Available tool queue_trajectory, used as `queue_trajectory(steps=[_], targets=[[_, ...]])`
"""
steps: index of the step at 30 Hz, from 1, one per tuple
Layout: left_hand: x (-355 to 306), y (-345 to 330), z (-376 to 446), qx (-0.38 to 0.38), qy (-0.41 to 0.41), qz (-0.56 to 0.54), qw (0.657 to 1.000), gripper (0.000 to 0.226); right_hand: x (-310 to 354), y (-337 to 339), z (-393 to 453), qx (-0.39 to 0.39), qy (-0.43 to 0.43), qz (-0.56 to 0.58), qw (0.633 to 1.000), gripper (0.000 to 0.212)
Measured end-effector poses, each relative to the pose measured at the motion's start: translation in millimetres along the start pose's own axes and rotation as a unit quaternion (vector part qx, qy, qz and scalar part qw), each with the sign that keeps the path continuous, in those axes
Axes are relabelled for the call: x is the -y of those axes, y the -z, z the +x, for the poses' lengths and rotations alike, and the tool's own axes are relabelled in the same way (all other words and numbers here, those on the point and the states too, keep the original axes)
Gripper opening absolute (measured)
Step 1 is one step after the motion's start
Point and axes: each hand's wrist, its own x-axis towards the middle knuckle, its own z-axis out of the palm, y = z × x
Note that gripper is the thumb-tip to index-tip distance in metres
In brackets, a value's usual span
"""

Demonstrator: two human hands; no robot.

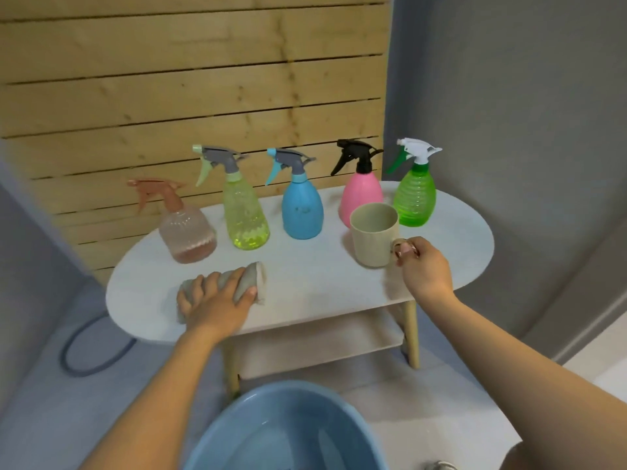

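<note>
Basin point(288, 388) cropped, L hand point(217, 301) hides cloth point(250, 279)

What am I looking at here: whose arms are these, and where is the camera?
There is no machine here. These are a person's two bare arms, filmed by a single wide-angle camera worn on the head, which looks forward and down.

The left hand grips a rolled grey cloth on the pale oval table. The right hand holds a beige mug by its handle, with the fingers curled round it. The mug seems to stand on the table.

Behind them, spray bottles stand in a row: peach bottle, yellow bottle, blue bottle, pink bottle and green bottle. A blue basin sits lowest in the picture, nearest the camera.
</note>
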Motion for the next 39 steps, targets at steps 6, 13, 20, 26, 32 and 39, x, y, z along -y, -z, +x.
queue_trajectory(steps=[6, 13, 20, 26, 32, 39], targets=[[-0.6, 1.7, 1.1, 0.008, 0.009, 0.004, 1.0, 0.052, -13.6, 7.4, 10.2, 0.028, -0.001, 0.011, 1.0, 0.023], [0.3, 1.8, 0.6, 0.008, 0.005, 0.014, 1.0, 0.052, -21.1, 10.1, 17.2, 0.027, 0.019, -0.043, 0.999, 0.03], [16.8, 2.5, 10.1, -0.01, -0.012, 0.005, 1.0, 0.051, 8.2, -1.3, -8.3, -0.077, 0.206, -0.176, 0.96, 0.041], [52.4, 6.9, 26.4, -0.003, 0.005, 0.01, 1.0, 0.053, 48.2, -49.9, -40.1, -0.031, 0.327, -0.213, 0.92, 0.04], [72.5, 13.8, 37.4, 0.029, 0.023, 0.014, 0.999, 0.06, 60.8, -90.6, -57.5, 0.052, 0.355, -0.227, 0.905, 0.042], [58.2, 38.1, 17.6, 0.08, 0.034, -0.012, 0.996, 0.071, 68.5, -82.8, -71.1, 0.082, 0.378, -0.207, 0.898, 0.042]])
